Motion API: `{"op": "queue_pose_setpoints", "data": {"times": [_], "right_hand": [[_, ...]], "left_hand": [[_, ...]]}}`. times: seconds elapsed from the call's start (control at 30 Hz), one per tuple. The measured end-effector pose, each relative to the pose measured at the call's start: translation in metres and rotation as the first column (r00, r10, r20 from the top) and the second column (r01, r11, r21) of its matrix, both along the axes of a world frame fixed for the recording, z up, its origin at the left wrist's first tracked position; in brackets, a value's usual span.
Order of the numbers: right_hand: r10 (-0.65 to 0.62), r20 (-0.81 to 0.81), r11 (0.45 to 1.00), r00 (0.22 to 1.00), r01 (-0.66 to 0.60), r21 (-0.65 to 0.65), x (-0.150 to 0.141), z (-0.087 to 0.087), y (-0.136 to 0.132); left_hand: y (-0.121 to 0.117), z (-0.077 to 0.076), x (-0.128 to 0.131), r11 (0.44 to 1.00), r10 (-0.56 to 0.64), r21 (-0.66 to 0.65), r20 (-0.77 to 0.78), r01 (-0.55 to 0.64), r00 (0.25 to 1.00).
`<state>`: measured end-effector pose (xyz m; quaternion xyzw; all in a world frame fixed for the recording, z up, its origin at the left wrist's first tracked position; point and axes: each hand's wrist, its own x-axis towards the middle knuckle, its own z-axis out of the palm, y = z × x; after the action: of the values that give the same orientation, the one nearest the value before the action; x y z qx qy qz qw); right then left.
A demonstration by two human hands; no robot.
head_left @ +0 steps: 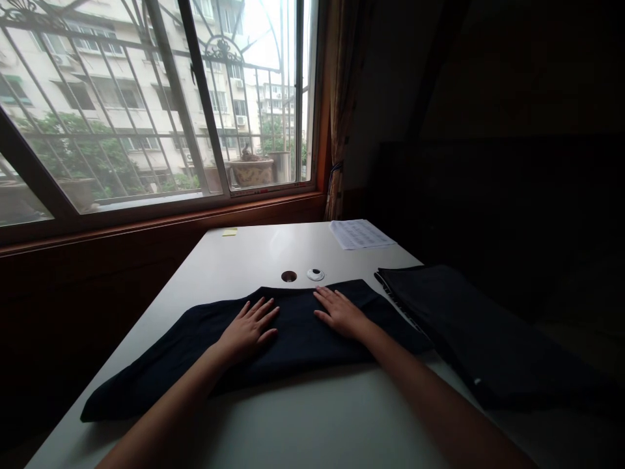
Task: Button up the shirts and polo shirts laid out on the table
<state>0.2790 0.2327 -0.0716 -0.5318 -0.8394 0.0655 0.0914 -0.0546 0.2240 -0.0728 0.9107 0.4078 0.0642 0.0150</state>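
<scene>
A dark navy folded garment (297,332) lies spread across the white table, its kind not plain from here. One long part of it, perhaps a sleeve, reaches toward the table's left front. My left hand (247,332) rests flat on the cloth left of the middle, fingers spread. On the right part of the cloth lies my right hand (339,312), palm down with fingers stretched, its tips near the far edge. Neither hand grips the fabric.
Another dark folded cloth (469,326) lies at the table's right edge. Beyond the garment, the white table (273,251) has a round hole (289,276) and a white cap (315,275). Printed sheets (361,234) and a yellow note (229,232) lie at the far end, below a window.
</scene>
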Motion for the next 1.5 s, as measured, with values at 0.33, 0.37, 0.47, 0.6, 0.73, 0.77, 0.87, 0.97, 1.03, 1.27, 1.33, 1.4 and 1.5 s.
{"op": "queue_pose_setpoints", "data": {"times": [0.33, 0.37, 0.47, 0.6, 0.73, 0.77, 0.87, 0.97, 1.03, 1.27, 1.33, 1.4, 1.5], "right_hand": [[-0.182, 0.105, 0.983, 0.978, 0.183, 0.001, 0.056, -0.003, 0.01], [-0.185, 0.11, 0.983, 0.976, 0.186, 0.003, 0.055, -0.002, 0.01], [-0.216, 0.12, 0.976, 0.969, 0.215, 0.018, 0.045, 0.003, 0.004], [-0.188, 0.078, 0.981, 0.979, 0.182, 0.072, 0.009, 0.01, -0.025], [0.011, 0.02, 1.0, 1.0, -0.011, -0.022, -0.025, 0.013, -0.066], [0.022, 0.015, 0.999, 1.0, -0.021, -0.028, -0.028, 0.012, -0.074], [0.019, 0.013, 1.0, 1.0, -0.018, -0.021, -0.02, 0.01, -0.09], [-0.016, 0.028, 1.0, 0.999, 0.016, -0.009, 0.004, 0.007, -0.096], [-0.066, 0.051, 0.998, 0.997, 0.066, -0.004, 0.024, 0.005, -0.098], [-0.296, 0.127, 0.954, 0.947, 0.3, -0.008, 0.088, -0.01, -0.104], [-0.346, 0.139, 0.936, 0.928, 0.352, -0.021, 0.097, -0.011, -0.1], [-0.382, 0.142, 0.923, 0.913, 0.385, 0.007, 0.097, -0.008, -0.094], [-0.368, 0.123, 0.928, 0.922, 0.355, 0.111, 0.085, -0.001, -0.081]], "left_hand": [[-0.059, 0.027, 0.027, 0.958, -0.281, -0.05, 0.032, 0.282, 0.959], [-0.064, 0.028, 0.032, 0.94, -0.331, -0.08, 0.029, 0.332, 0.943], [-0.072, 0.027, 0.041, 0.916, -0.383, -0.118, 0.024, 0.383, 0.924], [-0.072, 0.025, 0.042, 0.916, -0.392, -0.085, 0.008, 0.391, 0.92], [-0.071, 0.022, 0.039, 0.914, -0.407, -0.006, -0.01, 0.407, 0.913], [-0.071, 0.022, 0.037, 0.912, -0.41, 0.005, -0.016, 0.41, 0.912], [-0.073, 0.025, 0.03, 0.909, -0.418, -0.003, -0.036, 0.418, 0.908], [-0.074, 0.028, 0.016, 0.921, -0.391, -0.026, -0.063, 0.39, 0.918], [-0.074, 0.027, 0.0, 0.936, -0.352, -0.033, -0.086, 0.351, 0.932], [-0.07, 0.009, -0.073, 0.99, -0.138, 0.006, -0.096, 0.139, 0.986], [-0.069, 0.006, -0.088, 0.998, -0.055, -0.031, -0.078, 0.053, 0.995], [-0.068, 0.005, -0.095, 0.998, 0.002, -0.065, -0.06, -0.006, 0.998], [-0.068, 0.004, -0.095, 0.998, 0.034, -0.049, -0.036, -0.036, 0.999]]}}
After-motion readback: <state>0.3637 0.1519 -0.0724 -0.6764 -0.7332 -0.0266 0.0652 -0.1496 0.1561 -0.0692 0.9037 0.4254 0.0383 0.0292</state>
